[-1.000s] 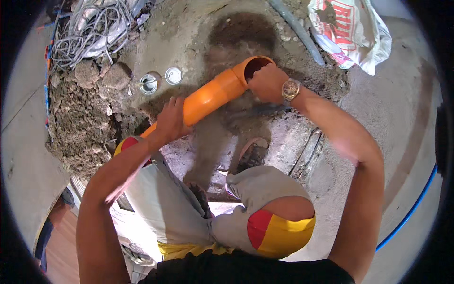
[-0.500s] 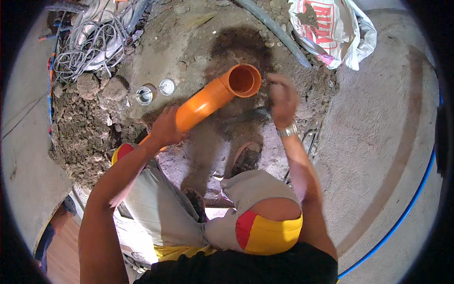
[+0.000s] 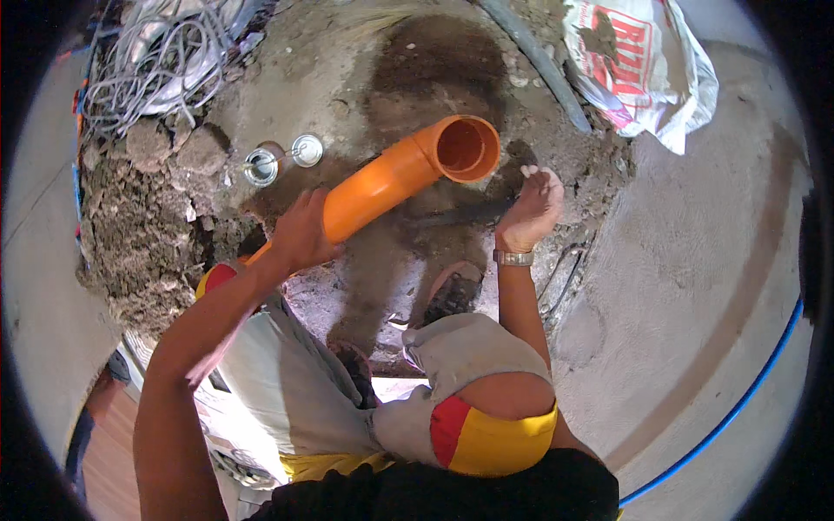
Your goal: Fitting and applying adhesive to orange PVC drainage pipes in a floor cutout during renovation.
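Observation:
My left hand (image 3: pixel 302 233) is wrapped round an orange plastic pipe (image 3: pixel 369 195), near its lower left part. The pipe slants up to the right and ends in an angled elbow with a wide open socket (image 3: pixel 467 148) facing up. Just right of that socket, apart from it, is my right hand (image 3: pixel 532 210), palm turned up and fingers loosely bent. Nothing shows in it, and a metal watch circles the wrist. Beyond my left hand stands a small open tin (image 3: pixel 261 167), with its round lid (image 3: pixel 307 149) and attached applicator beside it.
Rubble and soil (image 3: pixel 130 234) lie left, below a tangle of grey cable (image 3: pixel 156 74). A grey pipe (image 3: pixel 543 65) and a white sack (image 3: pixel 643 69) are at the far right. A blue hose (image 3: pixel 747 391) curves along the concrete. My shoe (image 3: pixel 453 291) stands in the dug area.
My right hand has turned palm up and shifted slightly right and nearer, away from the socket. My left hand keeps its grip on the pipe. The whole view has shifted a little.

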The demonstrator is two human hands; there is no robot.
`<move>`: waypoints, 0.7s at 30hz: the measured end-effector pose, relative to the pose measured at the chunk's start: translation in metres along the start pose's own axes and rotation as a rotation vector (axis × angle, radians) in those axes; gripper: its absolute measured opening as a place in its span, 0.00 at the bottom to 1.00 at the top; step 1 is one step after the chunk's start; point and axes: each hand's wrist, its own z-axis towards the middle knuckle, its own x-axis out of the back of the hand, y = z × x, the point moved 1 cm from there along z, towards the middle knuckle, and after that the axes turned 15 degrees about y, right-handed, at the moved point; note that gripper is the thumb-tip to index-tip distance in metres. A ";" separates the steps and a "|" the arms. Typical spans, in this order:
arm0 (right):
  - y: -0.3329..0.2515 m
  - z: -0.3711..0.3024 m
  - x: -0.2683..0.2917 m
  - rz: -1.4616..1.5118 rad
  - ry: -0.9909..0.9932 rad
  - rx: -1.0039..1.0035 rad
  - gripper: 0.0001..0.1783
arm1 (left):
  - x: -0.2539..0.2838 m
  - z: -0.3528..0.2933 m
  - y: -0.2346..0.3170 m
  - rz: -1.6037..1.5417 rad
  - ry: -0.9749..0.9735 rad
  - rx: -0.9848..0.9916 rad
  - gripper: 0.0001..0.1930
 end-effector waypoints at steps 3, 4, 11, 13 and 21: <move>-0.040 0.013 -0.062 -0.439 -0.332 0.574 0.21 | 0.006 0.014 0.003 0.000 -0.011 0.051 0.50; -0.040 0.015 -0.063 -0.217 -0.292 0.192 0.19 | -0.002 0.012 0.003 -0.017 -0.032 0.054 0.50; -0.060 -0.001 -0.067 -0.145 -0.456 -0.003 0.30 | 0.003 -0.015 -0.013 -0.037 0.035 0.062 0.43; -0.068 -0.001 -0.074 -0.302 -0.605 0.300 0.38 | 0.027 -0.014 0.005 -0.072 -0.062 0.202 0.39; -0.084 0.020 -0.064 -0.549 -0.937 0.657 0.56 | 0.064 -0.081 0.074 -0.330 0.431 0.017 0.33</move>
